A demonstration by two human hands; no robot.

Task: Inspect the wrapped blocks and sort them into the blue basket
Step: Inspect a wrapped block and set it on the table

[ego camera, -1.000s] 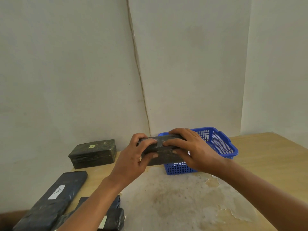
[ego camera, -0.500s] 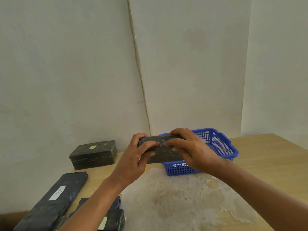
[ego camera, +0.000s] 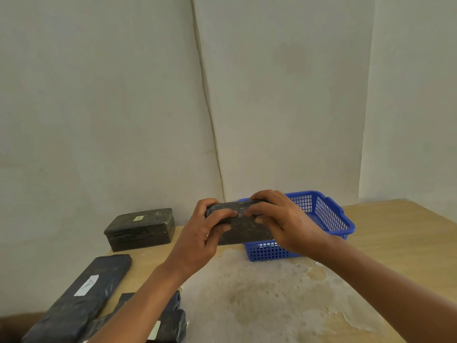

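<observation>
Against bare walls, our left hand (ego camera: 197, 233) and right hand (ego camera: 282, 219) grip a wrapped block (ego camera: 241, 226), seemingly inspecting it before the basket (ego camera: 329, 219).

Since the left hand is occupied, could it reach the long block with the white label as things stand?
Probably not yet: the left hand grips the held block together with the right hand. Nothing covers the long labelled block.

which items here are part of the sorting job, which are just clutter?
Job:
held wrapped block, gripped by left hand and right hand
blue basket
boxy block
long labelled block
dark blocks under left forearm

Not job:
table, peeling patch
wall
</observation>
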